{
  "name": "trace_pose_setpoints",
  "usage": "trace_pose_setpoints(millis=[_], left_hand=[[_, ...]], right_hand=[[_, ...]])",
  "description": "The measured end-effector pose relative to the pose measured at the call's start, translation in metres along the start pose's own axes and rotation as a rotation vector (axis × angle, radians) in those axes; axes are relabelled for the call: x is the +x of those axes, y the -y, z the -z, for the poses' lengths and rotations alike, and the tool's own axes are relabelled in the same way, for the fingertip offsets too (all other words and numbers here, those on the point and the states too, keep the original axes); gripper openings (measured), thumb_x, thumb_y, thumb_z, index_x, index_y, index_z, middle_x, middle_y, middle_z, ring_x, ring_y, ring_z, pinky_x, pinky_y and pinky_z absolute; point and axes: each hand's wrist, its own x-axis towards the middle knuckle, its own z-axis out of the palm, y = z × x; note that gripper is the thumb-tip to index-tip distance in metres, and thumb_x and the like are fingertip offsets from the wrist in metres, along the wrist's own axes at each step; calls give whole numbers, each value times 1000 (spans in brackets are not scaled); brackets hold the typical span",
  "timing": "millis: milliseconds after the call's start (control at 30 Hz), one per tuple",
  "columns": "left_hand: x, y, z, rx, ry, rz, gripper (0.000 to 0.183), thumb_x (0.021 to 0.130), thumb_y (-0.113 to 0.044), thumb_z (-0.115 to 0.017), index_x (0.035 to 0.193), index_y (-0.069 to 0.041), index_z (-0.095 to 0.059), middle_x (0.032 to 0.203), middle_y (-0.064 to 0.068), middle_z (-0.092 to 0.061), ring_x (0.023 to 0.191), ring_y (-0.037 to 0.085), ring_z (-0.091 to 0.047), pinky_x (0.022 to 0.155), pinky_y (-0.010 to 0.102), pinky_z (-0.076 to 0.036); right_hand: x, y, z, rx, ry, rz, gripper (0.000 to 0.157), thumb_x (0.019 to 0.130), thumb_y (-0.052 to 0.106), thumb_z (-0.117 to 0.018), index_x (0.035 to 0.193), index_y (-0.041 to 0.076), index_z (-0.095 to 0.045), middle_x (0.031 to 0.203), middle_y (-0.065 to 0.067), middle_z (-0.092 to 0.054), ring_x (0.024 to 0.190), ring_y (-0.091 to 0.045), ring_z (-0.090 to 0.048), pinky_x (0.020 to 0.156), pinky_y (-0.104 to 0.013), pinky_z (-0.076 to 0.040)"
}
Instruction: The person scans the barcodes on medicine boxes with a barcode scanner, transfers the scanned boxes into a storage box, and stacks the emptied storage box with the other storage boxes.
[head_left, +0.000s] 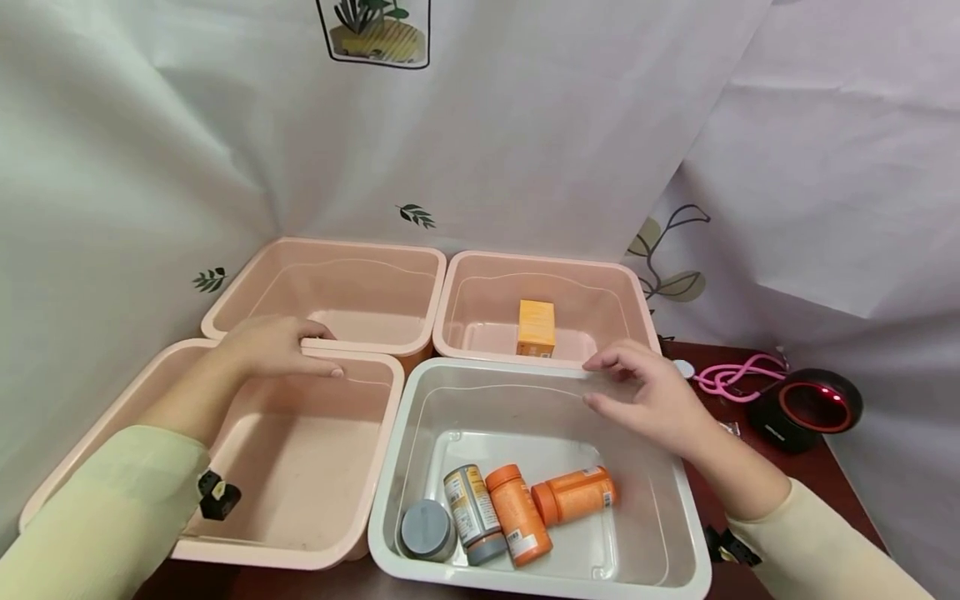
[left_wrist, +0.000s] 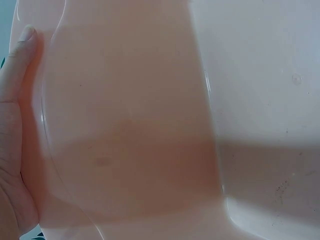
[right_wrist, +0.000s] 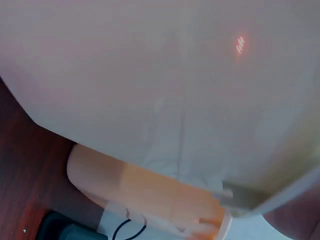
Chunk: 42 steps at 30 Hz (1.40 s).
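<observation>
My left hand point(head_left: 273, 346) is at the shared edge of the front-left pink bin point(head_left: 315, 467) and the back-left pink bin point(head_left: 360, 287). Its thumb point(left_wrist: 17, 65) lies apart from the fingers, on the front bin's side; the fingertips are partly hidden. Above the back right of the pale grey bin point(head_left: 517, 404), my right hand point(head_left: 652, 396) has loosely bent fingers with nothing between them. Inside that bin lie two orange bottles point(head_left: 519, 512) and a grey-capped bottle point(head_left: 471, 504). Beside them is another grey-lidded container point(head_left: 426, 529).
The back-right pink bin point(head_left: 480, 287) holds a yellow-orange box point(head_left: 536, 325). On the dark red table point(head_left: 690, 354) at right are a pink stethoscope point(head_left: 727, 379) and a black device with a red-lit ring point(head_left: 810, 408). A pale curtain point(head_left: 525, 150) hangs behind the bins.
</observation>
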Motion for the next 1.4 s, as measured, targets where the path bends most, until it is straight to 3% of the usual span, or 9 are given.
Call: trace_pose_setpoints(millis=[133,300,467,633,800,900,1133,1400], left_hand=[[1,0,-1,-2,-3,-9,61,80,-74,-80,119,-26,-78,110,-2,-77,100,26,-72,85,54,-53],[2,0,0,9,0,-4,64,80,-74,-80,120,-25,-78,110,-1,-77,99,27,-72,83,54,-53],[0,-1,0,11,6,-2,63,80,-73,-80,120,-25,-78,109,-1,-77,99,26,-72,83,54,-53],[0,-3,-1,-1,6,1,64,81,-74,-79,121,-24,-78,110,0,-77,101,27,-72,86,55,-53],[-1,-2,-1,5,-3,17,65,81,-75,-79,121,-23,-78,112,1,-77,103,28,-72,88,56,-52],[0,-2,0,6,0,8,64,81,-74,-79,120,-23,-78,110,0,-77,101,27,-72,86,54,-53],[2,0,-3,3,2,-7,63,81,-72,-80,120,-23,-78,108,-1,-77,98,25,-72,84,54,-53],[1,-1,-2,14,-8,12,64,80,-76,-79,119,-25,-78,109,-1,-77,102,29,-72,88,57,-53]], right_hand=[[-5,5,-11,-140,53,183,29,79,7,-90,103,14,-75,101,8,-71,93,-13,-68,87,-25,-54],[-10,11,-24,-351,202,260,24,81,17,-90,100,16,-75,94,9,-68,86,-12,-66,79,-37,-58],[-12,12,-39,-504,421,336,21,81,18,-88,93,17,-71,84,7,-60,75,-16,-61,70,-36,-55],[-15,16,-44,-584,630,253,21,80,25,-88,93,20,-72,83,8,-60,74,-16,-61,68,-39,-55],[-19,17,-45,-578,831,17,30,84,40,-86,95,23,-64,80,7,-57,72,-18,-58,70,-43,-53],[-21,17,-47,-572,889,-78,31,85,42,-85,97,25,-63,80,7,-59,74,-19,-60,74,-46,-54],[-26,16,-50,-626,880,-13,28,82,27,-86,102,26,-67,78,5,-62,71,-19,-60,70,-43,-54],[-23,21,-52,-782,1017,-34,27,81,28,-91,98,25,-69,76,6,-62,71,-17,-57,73,-37,-54]])
